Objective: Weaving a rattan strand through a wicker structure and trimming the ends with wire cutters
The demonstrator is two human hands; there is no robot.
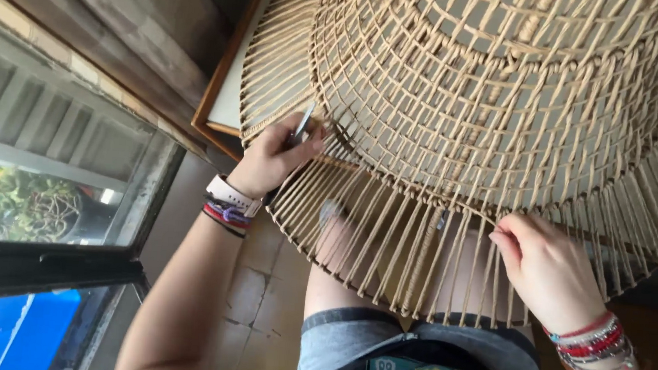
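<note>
Head view: big woven basket [492,96] rests on the surface [230,99], just above both hands. Left hand [272,157] grips a small metal tool [302,124] against its weave. Right hand [545,269] pinches one loose strand [452,206], nearer the fringe.

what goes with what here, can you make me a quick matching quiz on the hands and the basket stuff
Things:
1. left hand
2. right hand
3. woven basket frame
4. loose spokes

States:
a. pinches a strand at the lower rim
b. hang down unwoven over the lap
c. grips a thin metal tool at the weave
d. rests on the table edge

Pairs: 1-c, 2-a, 3-d, 4-b
</note>
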